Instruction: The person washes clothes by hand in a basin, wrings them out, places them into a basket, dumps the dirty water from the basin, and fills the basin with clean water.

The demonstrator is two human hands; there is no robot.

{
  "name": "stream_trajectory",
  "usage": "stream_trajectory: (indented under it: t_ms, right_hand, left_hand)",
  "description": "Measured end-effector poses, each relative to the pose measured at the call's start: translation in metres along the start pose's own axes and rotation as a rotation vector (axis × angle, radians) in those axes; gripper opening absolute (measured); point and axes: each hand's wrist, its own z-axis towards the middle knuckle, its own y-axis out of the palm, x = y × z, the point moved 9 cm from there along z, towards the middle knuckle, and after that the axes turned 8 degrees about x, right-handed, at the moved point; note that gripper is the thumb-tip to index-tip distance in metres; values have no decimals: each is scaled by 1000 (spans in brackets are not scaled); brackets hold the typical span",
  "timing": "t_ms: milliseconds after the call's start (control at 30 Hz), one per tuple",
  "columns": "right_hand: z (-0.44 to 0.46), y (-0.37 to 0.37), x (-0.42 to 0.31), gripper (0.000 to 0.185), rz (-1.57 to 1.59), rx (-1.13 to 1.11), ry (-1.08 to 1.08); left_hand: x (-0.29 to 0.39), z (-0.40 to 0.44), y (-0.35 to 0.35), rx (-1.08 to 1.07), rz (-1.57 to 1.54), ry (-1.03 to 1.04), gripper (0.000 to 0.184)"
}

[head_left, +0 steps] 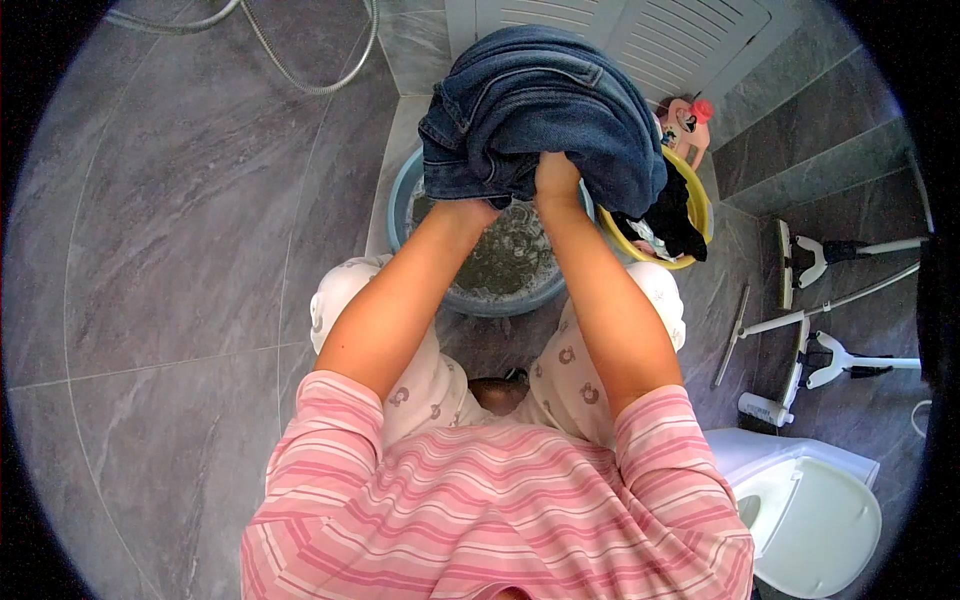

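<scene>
Right hand (557, 182) clenched on jeans (545, 105), upper centre; left hand (466, 213) half covered, can't tell grip. Likely step: holding jeans above water basin (503, 307); next move wants two-handed support.

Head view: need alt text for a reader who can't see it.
The person's left hand and right hand hold a bunched dark-blue denim garment over a blue basin of frothy water. To the right stands a yellow basin holding dark clothing, a pink bottle beyond it; a white toilet is at lower right.
</scene>
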Motion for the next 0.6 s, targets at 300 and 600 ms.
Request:
stream_trajectory:
  t_ms: [300,600]
  right_hand:
    - [-3,-3,3,31,5,67,13]
    - [4,25,-51,39,-223,-166,-522]
  left_hand:
    - [4,-5,5,0,29,-13,48]
    - [-1,-18,-9,28,150,-135,47]
